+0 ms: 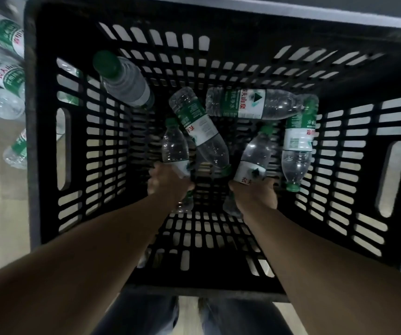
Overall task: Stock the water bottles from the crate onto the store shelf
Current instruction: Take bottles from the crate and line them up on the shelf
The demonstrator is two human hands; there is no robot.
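A: Bottles look like clear, thin plastic, likely slippery; if full, moderately heavy. Best taken round the labelled waist.

B: Location?

A: Loose on the floor of the black crate (49,117). Left hand (168,182) wraps the left bottle (174,147); right hand (255,192) wraps the right bottle (255,160). Hands apart. One bottle (122,78) leans in the far-left corner; more bottles (3,76) lie outside, left.

Fingers of both hands are tucked out of sight behind the bottles, and the bottles outside the crate (49,165) on the left (3,68) are blurry and cropped.
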